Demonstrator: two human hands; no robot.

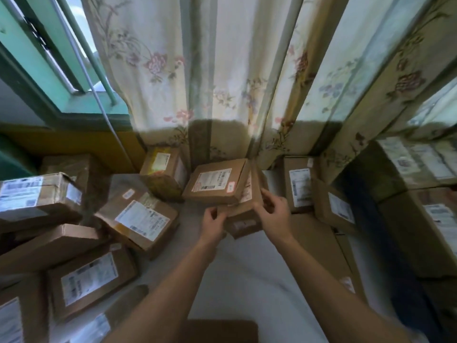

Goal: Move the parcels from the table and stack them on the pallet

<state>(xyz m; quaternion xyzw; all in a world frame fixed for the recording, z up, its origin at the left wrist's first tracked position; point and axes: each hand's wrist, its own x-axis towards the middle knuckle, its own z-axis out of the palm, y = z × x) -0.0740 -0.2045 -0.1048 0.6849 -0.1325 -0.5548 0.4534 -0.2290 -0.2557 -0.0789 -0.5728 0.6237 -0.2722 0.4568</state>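
Both my hands reach forward to a small brown cardboard parcel [243,219] at the middle of the white surface [247,280]. My left hand [212,222] grips its left end and my right hand [272,214] grips its right side, fingers curled round the edges. A flatter labelled parcel [215,181] lies on top of it, tilted, with a white shipping label facing up. Several more labelled parcels lie around: a tilted one [141,219] to the left, one [86,278] nearer me, one upright [300,184] to the right.
A floral curtain [222,70] hangs right behind the parcels. A green window frame [37,58] is at the upper left. More boxes are piled at the left edge [37,194] and at the right [432,219]. A brown box edge [222,330] shows at the bottom.
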